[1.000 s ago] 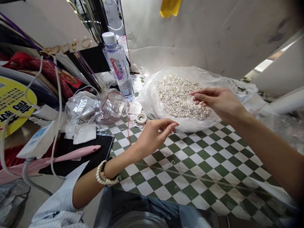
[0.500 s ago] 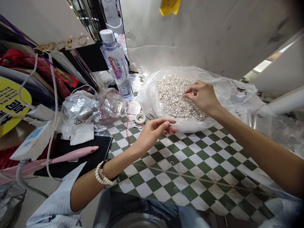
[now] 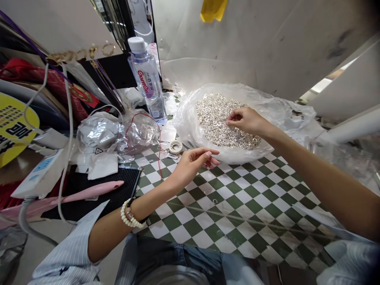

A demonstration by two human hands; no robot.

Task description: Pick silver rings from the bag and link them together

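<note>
While the right hand [image 3: 245, 120] reaches over a heap of small silver rings [image 3: 221, 118], its fingertips [image 3: 230, 118] draw together in a narrow pinch on the right side of the heap; whether a ring lies between them cannot be told from this view. Compared with a second ago, the hand has moved in from the margin of the heap and now sits directly over the rings. The left hand [image 3: 194, 164] holds nothing, its fingers loosely curled, and it hangs just off the lower rim of the bag. A white beaded bracelet [image 3: 130, 213] circles that wrist. The rings lie in a broad, shallow mass inside a crumpled clear plastic bag [image 3: 185, 122], which rests on a green-and-white checkered bench [image 3: 237, 209]. One stray ring [image 3: 215, 201] lies on the checks, apart from the bag. To the left stand a water bottle [image 3: 147, 79] and a small roll of tape [image 3: 175, 147], near a foil packet [image 3: 99, 132]. A pink stylus [image 3: 89, 194] lies across a black ribbed mat [image 3: 103, 186].
</note>
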